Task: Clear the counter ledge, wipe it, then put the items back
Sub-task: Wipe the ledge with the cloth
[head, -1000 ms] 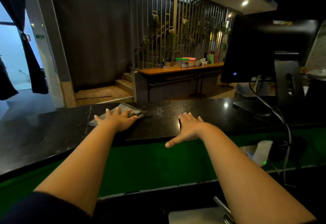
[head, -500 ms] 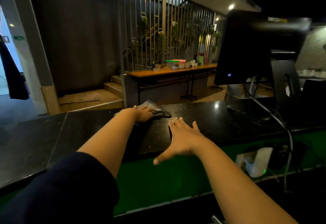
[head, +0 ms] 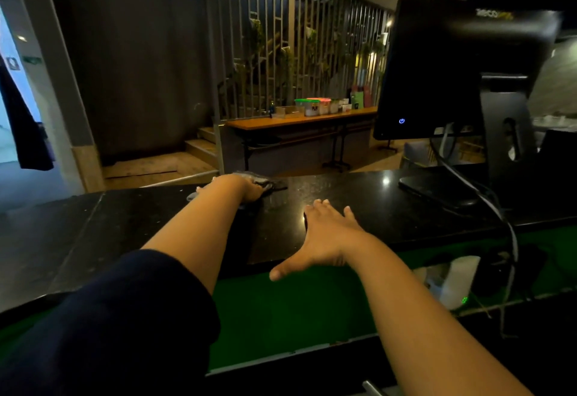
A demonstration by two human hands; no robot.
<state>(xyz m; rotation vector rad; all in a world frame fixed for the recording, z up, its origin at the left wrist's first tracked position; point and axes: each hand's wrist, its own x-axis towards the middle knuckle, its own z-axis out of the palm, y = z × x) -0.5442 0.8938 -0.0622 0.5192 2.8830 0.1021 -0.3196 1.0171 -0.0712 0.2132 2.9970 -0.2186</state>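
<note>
While the left hand (head: 246, 188) presses a grey cloth (head: 265, 181) flat on the bare black ledge (head: 359, 196), the right hand (head: 324, 236) rests open just beside it, so wiping looks underway and restocking remains.

Dim, ceiling lights glaring on the counter ledge (head: 343, 196).

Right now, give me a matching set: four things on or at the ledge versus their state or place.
1. left hand
2. right hand
3. grey wiping cloth
4. black monitor on a stand

A. flat on the black stone ledge, fingers spread, holding nothing
B. stands at the ledge's right end
C. pressing down on the cloth
D. bunched at the ledge's far edge

Pairs: 1-C, 2-A, 3-D, 4-B
</note>
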